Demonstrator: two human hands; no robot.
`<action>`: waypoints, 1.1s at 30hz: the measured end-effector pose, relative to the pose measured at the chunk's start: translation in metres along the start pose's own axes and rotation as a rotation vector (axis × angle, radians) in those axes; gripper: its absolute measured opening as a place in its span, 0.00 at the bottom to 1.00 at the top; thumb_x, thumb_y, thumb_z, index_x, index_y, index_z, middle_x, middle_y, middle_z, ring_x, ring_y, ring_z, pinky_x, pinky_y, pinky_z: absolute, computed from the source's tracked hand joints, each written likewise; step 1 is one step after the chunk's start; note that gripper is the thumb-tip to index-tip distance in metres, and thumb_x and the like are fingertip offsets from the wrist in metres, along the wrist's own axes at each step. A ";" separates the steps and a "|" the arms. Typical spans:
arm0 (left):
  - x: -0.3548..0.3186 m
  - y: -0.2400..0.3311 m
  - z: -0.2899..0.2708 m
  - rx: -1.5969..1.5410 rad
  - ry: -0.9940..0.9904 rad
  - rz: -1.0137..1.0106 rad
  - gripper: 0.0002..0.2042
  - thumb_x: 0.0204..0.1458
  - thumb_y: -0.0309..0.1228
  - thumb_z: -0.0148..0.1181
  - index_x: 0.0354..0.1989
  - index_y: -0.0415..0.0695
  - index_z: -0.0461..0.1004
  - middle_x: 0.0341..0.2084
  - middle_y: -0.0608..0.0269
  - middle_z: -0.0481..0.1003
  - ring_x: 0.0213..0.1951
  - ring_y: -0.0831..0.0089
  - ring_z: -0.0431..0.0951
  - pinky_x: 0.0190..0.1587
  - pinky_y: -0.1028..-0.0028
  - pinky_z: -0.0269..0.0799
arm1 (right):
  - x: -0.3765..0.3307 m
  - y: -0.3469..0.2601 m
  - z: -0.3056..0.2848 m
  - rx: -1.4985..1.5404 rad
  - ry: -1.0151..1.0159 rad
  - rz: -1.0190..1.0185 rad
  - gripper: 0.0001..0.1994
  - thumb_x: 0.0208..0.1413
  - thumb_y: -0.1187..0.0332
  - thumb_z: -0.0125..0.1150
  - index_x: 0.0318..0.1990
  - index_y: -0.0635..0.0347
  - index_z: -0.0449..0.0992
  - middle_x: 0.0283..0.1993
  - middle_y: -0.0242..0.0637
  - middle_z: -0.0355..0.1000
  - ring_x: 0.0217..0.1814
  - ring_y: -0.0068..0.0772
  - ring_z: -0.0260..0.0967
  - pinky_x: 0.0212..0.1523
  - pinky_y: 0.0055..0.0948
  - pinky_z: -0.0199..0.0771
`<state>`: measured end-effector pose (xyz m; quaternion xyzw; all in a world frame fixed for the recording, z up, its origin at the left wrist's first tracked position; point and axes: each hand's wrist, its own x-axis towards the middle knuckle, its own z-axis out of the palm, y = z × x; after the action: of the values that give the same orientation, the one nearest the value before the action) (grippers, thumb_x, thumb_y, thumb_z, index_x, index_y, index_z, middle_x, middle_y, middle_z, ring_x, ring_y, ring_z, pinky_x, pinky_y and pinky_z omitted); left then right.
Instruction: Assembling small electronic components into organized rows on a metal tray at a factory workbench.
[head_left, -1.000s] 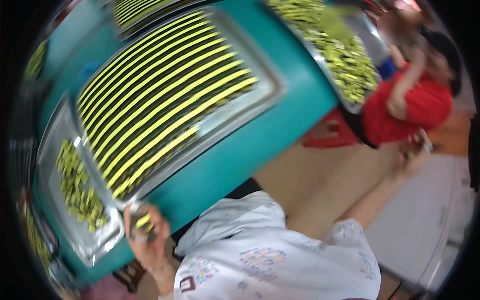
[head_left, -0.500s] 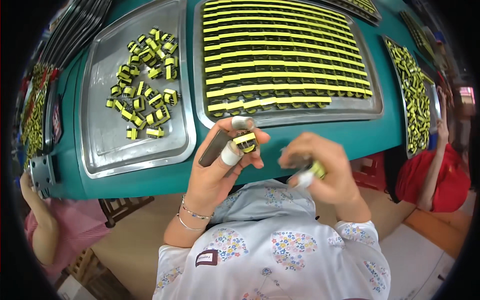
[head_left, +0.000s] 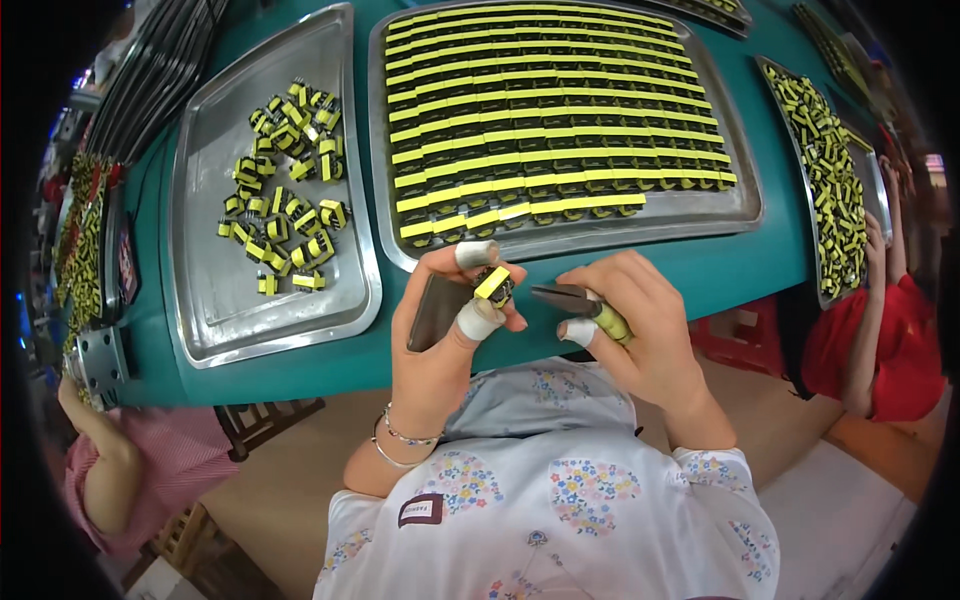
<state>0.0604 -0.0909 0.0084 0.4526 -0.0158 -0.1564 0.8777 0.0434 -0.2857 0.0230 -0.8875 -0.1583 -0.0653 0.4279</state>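
Between the taped thumb and forefinger of my left hand (head_left: 440, 310) is a small transformer (head_left: 493, 285) with a yellow band and black body. A dark flat piece (head_left: 437, 312) also rests in that palm, partly hidden by the fingers. My right hand (head_left: 640, 325), its thumb wrapped in white tape, is closed round the green grips of a pair of pliers (head_left: 570, 299). Their dark jaws point left toward the transformer, a short gap apart from it. Both hands are in front of the large metal tray (head_left: 745, 215), where rows of like transformers stand.
Loose transformers lie heaped in a metal tray (head_left: 330, 335) at the left. Another full tray (head_left: 830, 190) stands at the far right, near a person in a red top (head_left: 905, 350). A person in pink (head_left: 150, 460) sits at the left. Dark strips (head_left: 155, 80) are stacked behind.
My right hand, blurred before, now shows clearly with the pliers pointing left. The transformer has tilted in my left fingers. The whole view has shifted slightly.
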 end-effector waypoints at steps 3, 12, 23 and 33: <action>0.003 -0.006 0.002 0.047 -0.001 0.023 0.22 0.49 0.31 0.63 0.50 0.37 0.63 0.43 0.50 0.72 0.34 0.72 0.75 0.40 0.73 0.72 | -0.001 0.002 -0.002 -0.037 -0.008 -0.012 0.15 0.39 0.70 0.64 0.38 0.62 0.74 0.32 0.39 0.69 0.33 0.41 0.65 0.34 0.33 0.65; 0.000 -0.011 0.004 0.184 0.013 0.094 0.19 0.50 0.28 0.61 0.49 0.38 0.62 0.41 0.50 0.72 0.35 0.70 0.74 0.37 0.72 0.73 | -0.003 0.007 -0.002 -0.086 -0.012 -0.061 0.16 0.37 0.73 0.61 0.38 0.62 0.73 0.31 0.39 0.68 0.34 0.42 0.65 0.35 0.34 0.66; -0.003 -0.018 0.000 0.190 -0.006 0.197 0.17 0.48 0.20 0.61 0.45 0.38 0.63 0.41 0.58 0.68 0.47 0.66 0.73 0.43 0.68 0.77 | -0.006 0.005 0.000 -0.225 -0.048 -0.097 0.14 0.32 0.76 0.62 0.33 0.63 0.71 0.26 0.37 0.66 0.27 0.40 0.64 0.27 0.34 0.65; -0.003 -0.021 0.004 0.256 -0.009 0.296 0.17 0.48 0.19 0.61 0.45 0.38 0.63 0.40 0.57 0.67 0.44 0.68 0.73 0.44 0.69 0.75 | -0.010 -0.001 0.004 -0.247 -0.018 -0.048 0.13 0.33 0.73 0.65 0.29 0.58 0.69 0.25 0.34 0.63 0.26 0.36 0.63 0.25 0.32 0.64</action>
<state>0.0519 -0.1041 -0.0056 0.5524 -0.1060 -0.0246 0.8264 0.0333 -0.2843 0.0192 -0.9300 -0.1740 -0.0867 0.3120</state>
